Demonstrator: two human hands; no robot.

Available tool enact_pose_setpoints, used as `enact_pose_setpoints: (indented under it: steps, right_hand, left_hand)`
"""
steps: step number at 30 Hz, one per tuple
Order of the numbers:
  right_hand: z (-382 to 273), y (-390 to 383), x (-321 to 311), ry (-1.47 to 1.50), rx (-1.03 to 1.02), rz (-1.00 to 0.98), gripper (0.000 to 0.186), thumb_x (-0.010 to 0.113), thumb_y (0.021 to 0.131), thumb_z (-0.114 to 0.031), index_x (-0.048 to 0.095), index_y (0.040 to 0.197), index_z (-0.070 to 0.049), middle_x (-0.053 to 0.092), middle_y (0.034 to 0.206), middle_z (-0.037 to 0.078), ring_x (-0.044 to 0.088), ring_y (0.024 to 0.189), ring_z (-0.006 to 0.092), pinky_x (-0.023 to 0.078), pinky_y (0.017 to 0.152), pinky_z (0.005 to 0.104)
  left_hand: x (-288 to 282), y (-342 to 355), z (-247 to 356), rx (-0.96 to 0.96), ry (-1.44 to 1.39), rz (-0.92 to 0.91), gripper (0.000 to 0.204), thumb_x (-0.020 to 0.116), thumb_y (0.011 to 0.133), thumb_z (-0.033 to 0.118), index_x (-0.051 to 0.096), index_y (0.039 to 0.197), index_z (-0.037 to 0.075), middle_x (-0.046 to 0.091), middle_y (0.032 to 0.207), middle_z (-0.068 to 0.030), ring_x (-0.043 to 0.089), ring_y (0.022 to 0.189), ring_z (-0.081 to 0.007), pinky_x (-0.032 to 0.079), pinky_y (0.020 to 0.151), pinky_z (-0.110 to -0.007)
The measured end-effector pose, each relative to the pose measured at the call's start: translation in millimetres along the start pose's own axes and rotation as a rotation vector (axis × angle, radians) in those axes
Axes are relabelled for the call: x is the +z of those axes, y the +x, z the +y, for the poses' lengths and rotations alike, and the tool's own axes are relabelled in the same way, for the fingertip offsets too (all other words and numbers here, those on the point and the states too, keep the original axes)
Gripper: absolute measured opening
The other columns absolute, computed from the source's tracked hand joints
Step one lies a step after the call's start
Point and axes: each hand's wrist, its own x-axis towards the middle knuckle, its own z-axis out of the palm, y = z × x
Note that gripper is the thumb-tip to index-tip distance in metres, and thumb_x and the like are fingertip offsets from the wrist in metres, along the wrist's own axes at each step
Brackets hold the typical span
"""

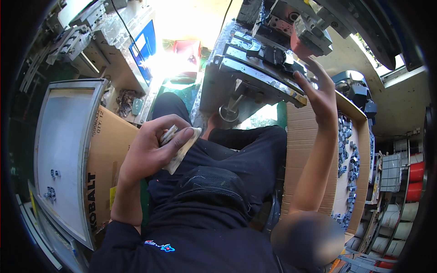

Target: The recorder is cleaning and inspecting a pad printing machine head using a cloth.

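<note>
The left hand (152, 148) pinches a pale cloth (185, 150); the right hand (324, 93), fingers spread, is near a red machine part (298, 44).

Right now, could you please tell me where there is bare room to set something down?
The white tray is bare between its far rim and the small parts. Crowded: the machine bed by the right hand, and the parts-strewn cardboard box.
</note>
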Motion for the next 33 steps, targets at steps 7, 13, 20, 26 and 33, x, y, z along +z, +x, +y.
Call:
enact_pose_setpoints:
  steps: [7,13,20,26,33]
  right_hand:
    - [-2.8,13.4,19.1,0.152,-0.028,-0.044,0.047,0.080,0.071,-0.025,0.066,0.106,0.004,0.056,0.117,0.010,0.054,0.107,0.0214,0.041,0.094,0.0300]
    - [-9.2,12.7,21.8,0.191,0.030,-0.017,0.040,0.080,0.072,-0.017,0.067,0.104,0.001,0.058,0.112,0.009,0.054,0.104,0.0191,0.042,0.091,0.0295]
    - [-17.3,19.2,19.2,0.070,-0.016,0.011,0.035,0.079,0.073,-0.014,0.067,0.102,0.000,0.060,0.106,0.008,0.058,0.096,0.0183,0.042,0.089,0.0303]
    - [-6.2,17.4,23.5,0.089,-0.044,0.041,0.033,0.076,0.075,-0.016,0.067,0.103,0.000,0.061,0.106,0.004,0.059,0.094,0.0183,0.043,0.087,0.0345]
    - [1.9,12.4,25.0,-0.006,-0.142,0.197,0.031,0.071,0.081,-0.017,0.064,0.105,0.001,0.060,0.108,0.008,0.061,0.093,0.0183,0.047,0.082,0.0329]
  left_hand:
    - [-8.6,-6.1,-5.5,-0.038,-0.047,0.029,0.019,0.063,0.091,0.018,0.062,0.089,-0.001,0.057,0.068,0.0005,0.045,0.061,-0.0008,0.036,0.051,-0.020]
    - [-8.1,-3.2,-10.8,-0.006,0.012,0.016,0.019,0.063,0.091,0.019,0.062,0.089,-0.001,0.056,0.068,0.0006,0.046,0.062,-0.0010,0.037,0.052,-0.020]
    - [-5.8,-0.8,-12.2,0.059,0.008,0.027,0.019,0.062,0.091,0.018,0.061,0.090,-0.001,0.056,0.069,0.0006,0.047,0.063,-0.0014,0.038,0.053,-0.021]
    - [-10.1,-5.1,-7.9,-0.079,-0.056,0.010,0.019,0.062,0.091,0.018,0.061,0.090,-0.001,0.057,0.069,0.0005,0.047,0.063,-0.0017,0.039,0.054,-0.021]
    - [-6.3,-3.2,-9.7,-0.005,-0.020,0.014,0.019,0.062,0.091,0.018,0.062,0.089,-0.001,0.058,0.069,-0.0002,0.048,0.064,-0.0021,0.039,0.055,-0.021]
